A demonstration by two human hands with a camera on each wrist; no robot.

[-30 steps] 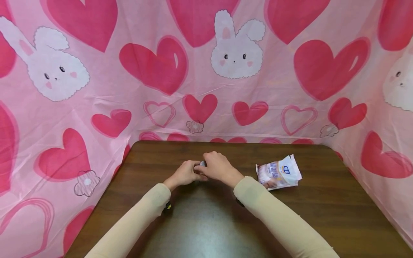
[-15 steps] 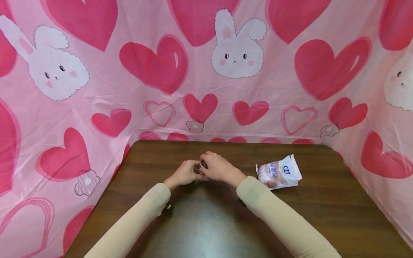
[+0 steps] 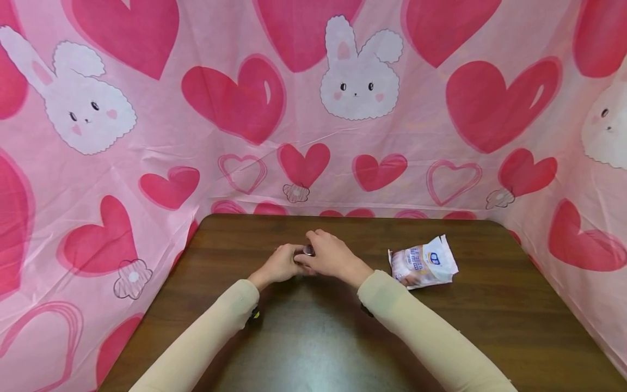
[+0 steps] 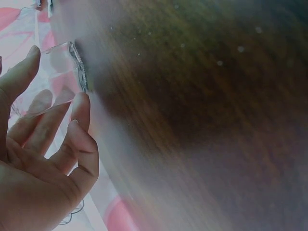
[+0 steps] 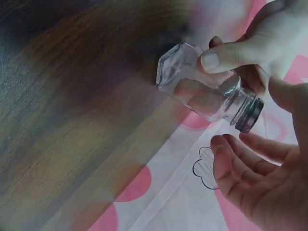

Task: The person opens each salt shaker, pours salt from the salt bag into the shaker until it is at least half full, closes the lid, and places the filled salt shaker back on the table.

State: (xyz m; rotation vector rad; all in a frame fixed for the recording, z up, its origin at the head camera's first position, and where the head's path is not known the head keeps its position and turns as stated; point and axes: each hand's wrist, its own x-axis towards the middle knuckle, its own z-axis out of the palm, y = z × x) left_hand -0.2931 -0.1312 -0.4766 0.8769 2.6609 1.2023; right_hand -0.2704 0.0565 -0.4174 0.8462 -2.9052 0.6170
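Observation:
A small faceted clear-glass bottle (image 5: 195, 86) with a dark screw cap (image 5: 250, 116) lies tilted between the two hands. My left hand (image 3: 281, 263) grips its body, thumb over one side and fingers on the other; the left wrist view shows the glass base (image 4: 77, 65) pointing away from the palm. Around the cap end curves my right hand (image 3: 337, 257), its fingertips close to the cap's edge. In the right wrist view a gap shows between the right thumb (image 5: 281, 94) and the cap. From the head, the fingers hide most of the bottle.
A white-and-purple printed plastic packet (image 3: 423, 263) rests on the brown wooden table (image 3: 313, 337), right of the hands. A pink cloth (image 3: 303, 125) with hearts and rabbits hangs behind the table and along both sides.
My right hand has shifted and turned slightly at the cap, and its fingers have changed position. The left hand stays in place, holding the bottle. The packet has not moved.

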